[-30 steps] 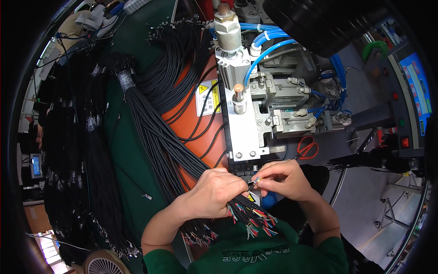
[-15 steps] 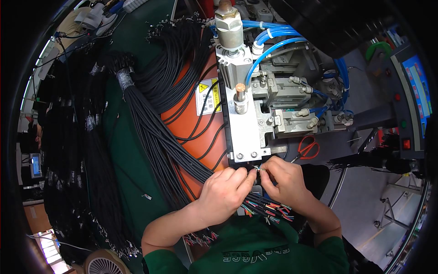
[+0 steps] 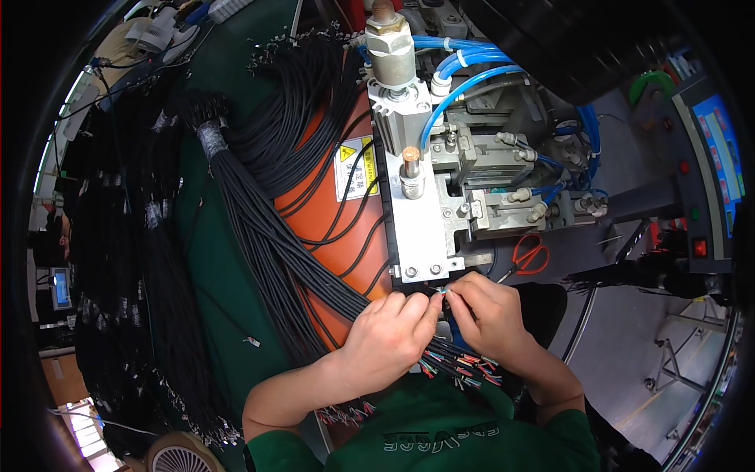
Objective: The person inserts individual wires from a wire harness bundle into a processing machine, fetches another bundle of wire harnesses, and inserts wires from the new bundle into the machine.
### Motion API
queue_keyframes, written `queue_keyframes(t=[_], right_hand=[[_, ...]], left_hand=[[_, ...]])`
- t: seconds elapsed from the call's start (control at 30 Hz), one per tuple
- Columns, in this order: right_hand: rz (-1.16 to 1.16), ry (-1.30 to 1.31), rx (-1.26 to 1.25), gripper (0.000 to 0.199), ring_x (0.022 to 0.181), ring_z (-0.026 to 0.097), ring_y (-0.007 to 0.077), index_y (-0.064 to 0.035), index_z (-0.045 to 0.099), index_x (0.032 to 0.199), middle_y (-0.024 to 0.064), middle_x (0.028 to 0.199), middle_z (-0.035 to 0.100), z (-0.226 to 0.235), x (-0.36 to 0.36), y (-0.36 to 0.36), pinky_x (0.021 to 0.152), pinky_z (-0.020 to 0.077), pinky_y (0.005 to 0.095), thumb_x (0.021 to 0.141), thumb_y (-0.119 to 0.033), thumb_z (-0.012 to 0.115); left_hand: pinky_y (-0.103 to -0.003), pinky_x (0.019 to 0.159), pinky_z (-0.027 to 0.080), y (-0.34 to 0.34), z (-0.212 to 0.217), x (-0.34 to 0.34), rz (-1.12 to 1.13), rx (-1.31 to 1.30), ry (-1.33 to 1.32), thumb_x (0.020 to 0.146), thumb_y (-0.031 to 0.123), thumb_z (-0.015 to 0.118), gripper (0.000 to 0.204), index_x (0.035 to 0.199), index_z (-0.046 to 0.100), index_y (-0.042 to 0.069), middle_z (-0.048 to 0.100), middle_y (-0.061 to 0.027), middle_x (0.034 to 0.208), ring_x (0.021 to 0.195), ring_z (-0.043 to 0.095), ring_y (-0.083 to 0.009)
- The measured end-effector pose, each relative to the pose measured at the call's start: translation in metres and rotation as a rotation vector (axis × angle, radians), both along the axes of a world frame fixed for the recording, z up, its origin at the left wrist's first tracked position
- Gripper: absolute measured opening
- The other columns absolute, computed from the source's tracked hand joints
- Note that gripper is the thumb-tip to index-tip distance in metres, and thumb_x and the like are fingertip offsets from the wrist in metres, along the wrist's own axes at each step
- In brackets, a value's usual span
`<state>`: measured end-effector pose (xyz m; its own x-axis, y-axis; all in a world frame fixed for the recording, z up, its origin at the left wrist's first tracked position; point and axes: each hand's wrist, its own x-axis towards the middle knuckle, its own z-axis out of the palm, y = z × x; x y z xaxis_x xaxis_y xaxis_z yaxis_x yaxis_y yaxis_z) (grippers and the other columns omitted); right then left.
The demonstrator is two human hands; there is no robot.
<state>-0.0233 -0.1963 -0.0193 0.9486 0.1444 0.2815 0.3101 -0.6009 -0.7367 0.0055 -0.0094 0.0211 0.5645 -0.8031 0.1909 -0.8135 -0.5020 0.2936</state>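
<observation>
Both hands meet at the near edge of the metal press point(image 3: 425, 228): the left hand point(image 3: 389, 334) and right hand point(image 3: 487, 311) each pinch, fingertips closed, the stripped coloured wire ends point(image 3: 442, 293) of a black cable. The wire tips point far, toward the press, just beyond the fingertips. The black cable bundle point(image 3: 259, 228) runs far-left across the green tabletop point(image 3: 212, 275). No containers show.

Both hands are meeting at the lower centre of the frame: left hand point(image 3: 389, 337) and right hand point(image 3: 491, 313) are pinching, fingertips together.
</observation>
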Motion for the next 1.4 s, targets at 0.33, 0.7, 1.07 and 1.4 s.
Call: queue_keyframes(t=[0.33,0.7,1.07,1.4], right_hand=[[0.023,-0.019,-0.215,0.008,0.057,0.061,0.0259,-0.0011,0.063,0.084,0.0096,0.075,0.062,0.01,0.004,0.002,0.048,0.0463,0.0331,0.077,-0.003,0.067],[0.021,-0.219,0.004,0.014,0.062,0.064,0.0254,-0.0014,0.065,0.092,0.0101,0.08,0.064,-0.012,0.005,-0.003,0.052,0.0501,0.0331,0.079,-0.002,0.068],[0.001,0.039,-0.044,0.005,0.05,0.059,0.0223,-0.0009,0.063,0.08,0.0097,0.068,0.062,0.007,0.013,-0.003,0.046,0.0446,0.0321,0.077,-0.003,0.067],[-0.068,0.188,0.235,0.007,0.046,0.054,0.0131,-0.0001,0.061,0.077,0.0057,0.059,0.057,-0.006,0.011,-0.001,0.045,0.0414,0.026,0.076,-0.003,0.068]], left_hand=[[-0.03,0.059,0.043,-0.006,0.002,0.002,-0.044,0.089,-0.08,0.074,0.007,0.059,0.039,0.11,0.06,-0.008,0.048,-0.0063,0.081,0.07,0.051,-0.0178],[-0.029,0.061,0.044,-0.002,-0.001,0.005,-0.071,0.044,-0.06,0.074,0.008,0.058,0.04,0.112,0.06,-0.007,0.047,-0.0059,0.081,0.07,0.051,-0.0177],[-0.03,0.063,0.044,-0.004,0.0,0.005,-0.053,0.06,-0.042,0.073,0.008,0.057,0.041,0.112,0.06,-0.006,0.048,-0.0061,0.082,0.07,0.051,-0.0185],[-0.031,0.065,0.044,-0.003,0.002,0.01,-0.04,0.031,-0.013,0.076,0.008,0.059,0.03,0.103,0.061,-0.005,0.049,-0.0069,0.082,0.077,0.054,-0.0199]])
